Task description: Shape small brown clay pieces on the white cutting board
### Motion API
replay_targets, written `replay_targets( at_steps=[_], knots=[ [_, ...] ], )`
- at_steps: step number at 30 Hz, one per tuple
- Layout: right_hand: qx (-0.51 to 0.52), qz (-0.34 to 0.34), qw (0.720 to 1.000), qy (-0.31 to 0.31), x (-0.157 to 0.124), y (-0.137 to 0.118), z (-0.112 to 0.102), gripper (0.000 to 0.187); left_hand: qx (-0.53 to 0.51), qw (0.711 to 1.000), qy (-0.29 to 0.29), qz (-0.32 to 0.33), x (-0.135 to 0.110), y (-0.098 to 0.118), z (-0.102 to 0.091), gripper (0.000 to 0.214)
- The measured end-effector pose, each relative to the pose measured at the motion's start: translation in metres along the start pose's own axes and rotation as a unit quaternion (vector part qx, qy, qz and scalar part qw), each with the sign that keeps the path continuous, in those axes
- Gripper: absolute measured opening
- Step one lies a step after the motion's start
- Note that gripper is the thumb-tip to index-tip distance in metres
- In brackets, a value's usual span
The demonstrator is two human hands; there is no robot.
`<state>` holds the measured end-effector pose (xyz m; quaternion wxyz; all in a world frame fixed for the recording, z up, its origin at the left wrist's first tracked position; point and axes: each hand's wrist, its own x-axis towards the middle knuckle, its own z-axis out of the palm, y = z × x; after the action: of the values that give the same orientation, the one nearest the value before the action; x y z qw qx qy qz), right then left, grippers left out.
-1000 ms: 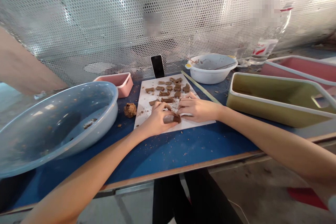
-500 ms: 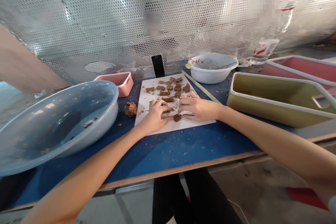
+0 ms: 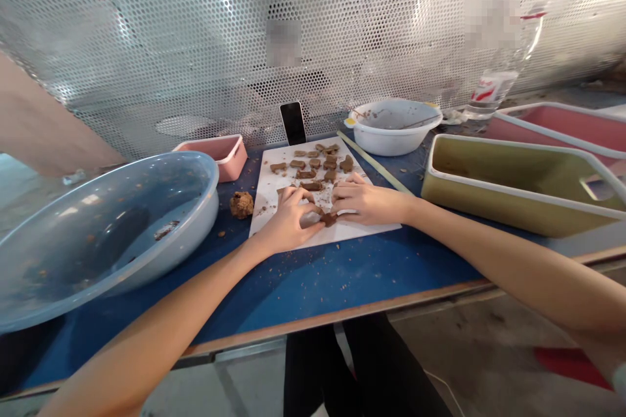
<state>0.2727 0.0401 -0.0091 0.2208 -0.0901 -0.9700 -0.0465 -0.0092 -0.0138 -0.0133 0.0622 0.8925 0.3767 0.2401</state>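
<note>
A small piece of brown clay (image 3: 328, 219) lies near the front of a white board (image 3: 274, 244), between my two hands. From its left side my left hand (image 3: 291, 218) curls around it, thumb and fingertips touching it. My right hand (image 3: 362, 202) presses on its right side with thumb and bent fingers. Both hands are closed on the piece, and the fingers partly cover it. Behind them, several shaped clay pieces (image 3: 315, 163) are spread over the board among crumbs. A rough clay lump (image 3: 241, 204) rests just left of the board.
A large blue basin (image 3: 195, 208) and a small pink box (image 3: 235, 159) stand left. A phone (image 3: 293, 124) leans on the perforated metal screen (image 3: 205, 45). To the right are a flat stick (image 3: 376, 163), a white basin (image 3: 396, 140), an olive bin (image 3: 489, 199) and a plastic bottle (image 3: 493, 88).
The clay between my thumbs looked like a round disc; now it looks longer and irregular. My left fingertips have shifted slightly toward it, while my right hand stays nearly in place.
</note>
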Motion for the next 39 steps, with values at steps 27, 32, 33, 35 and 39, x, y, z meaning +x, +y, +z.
replay_targets(
  at_steps=[27, 32, 33, 35, 39],
  knots=[
    [0.014, -0.030, 0.999, -0.005, 0.002, -0.004, -0.006, 0.026, -0.035, 0.998, -0.057, 0.015, 0.002, 0.005, -0.006, 0.023],
    [0.056, -0.022, 0.998, -0.010, 0.002, -0.010, -0.011, 0.028, -0.046, 0.996, -0.073, 0.020, 0.003, 0.004, -0.006, 0.027],
    [0.061, -0.015, 0.998, -0.010, 0.002, -0.011, -0.011, 0.028, -0.047, 0.997, -0.062, 0.017, 0.004, 0.004, -0.006, 0.026],
    [0.078, -0.005, 0.997, -0.010, 0.002, -0.011, -0.011, 0.029, -0.048, 0.998, -0.042, 0.008, 0.003, 0.002, -0.005, 0.025],
    [0.128, -0.007, 0.991, -0.026, 0.002, -0.008, -0.009, 0.027, -0.045, 0.999, -0.024, 0.003, 0.003, 0.001, -0.003, 0.023]
  ],
)
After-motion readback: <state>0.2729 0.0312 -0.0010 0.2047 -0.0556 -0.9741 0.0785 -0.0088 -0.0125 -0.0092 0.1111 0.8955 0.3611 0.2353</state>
